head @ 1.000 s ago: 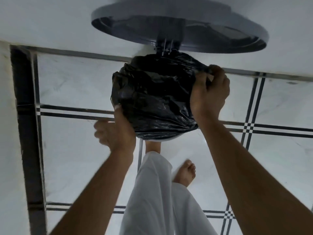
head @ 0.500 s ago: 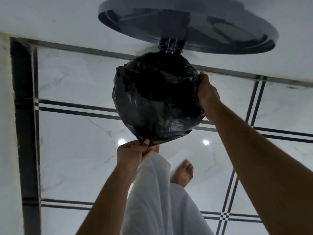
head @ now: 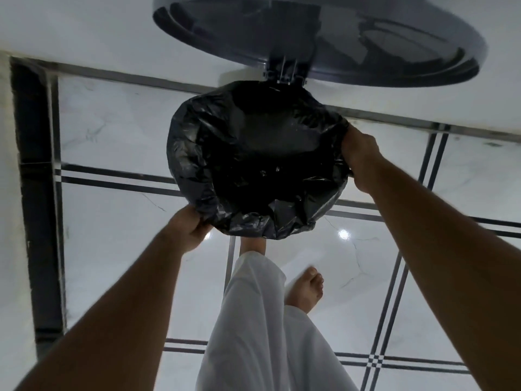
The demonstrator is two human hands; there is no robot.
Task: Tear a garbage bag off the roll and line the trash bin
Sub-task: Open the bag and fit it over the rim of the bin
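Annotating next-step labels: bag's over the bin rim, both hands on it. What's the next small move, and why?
Probably tug the black bag down at the near rim: the plastic bunches loosely there between the left hand and the right hand, while the lid stands open.

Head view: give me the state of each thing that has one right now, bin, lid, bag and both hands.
Trash bin: almost wholly hidden under the bag, mouth open.
Lid: swung up on its hinge, fully open.
Garbage bag: black, spread over the bin's mouth, edge folded down outside the rim, wrinkled.
Left hand: gripping the bag's edge at the near left rim.
Right hand: gripping the bag's edge at the right rim.
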